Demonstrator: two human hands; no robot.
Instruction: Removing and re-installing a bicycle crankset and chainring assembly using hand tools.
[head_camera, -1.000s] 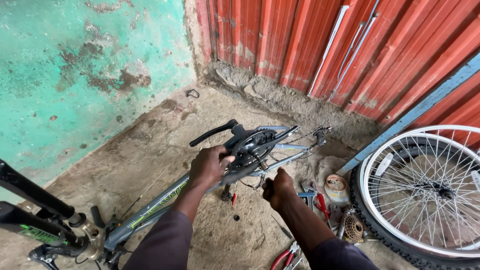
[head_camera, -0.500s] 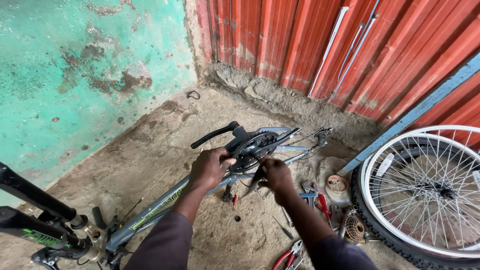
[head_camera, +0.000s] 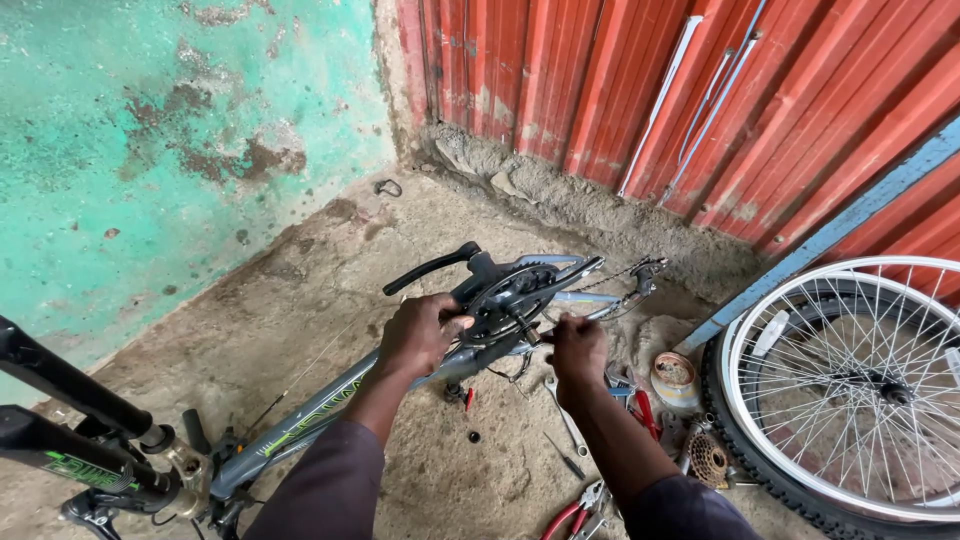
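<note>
Dirt floor (head_camera: 330, 260), green wall (head_camera: 150, 130); left hand (head_camera: 420, 335) grips bike frame (head_camera: 330, 410), right hand (head_camera: 577, 350) pinches chainring (head_camera: 510, 295).

The bicycle frame (head_camera: 330, 410) is painted metal with a dull grey sheen, and the chainring (head_camera: 510, 300) and crank arm (head_camera: 430, 268) on it look like dark, matt metal, grimy in places. The floor (head_camera: 300, 290) is rough, cracked concrete dusted with dirt, the wall (head_camera: 150, 130) beside it is flaking green plaster with bare brown patches, and the sheeting (head_camera: 700, 100) behind is ribbed red metal, faded and chalky. The wheel (head_camera: 850, 390) has a bright, glossy metal rim and thin shiny spokes inside a matt black rubber tyre, while the pliers (head_camera: 570, 515) carry smooth red plastic handles.
</note>
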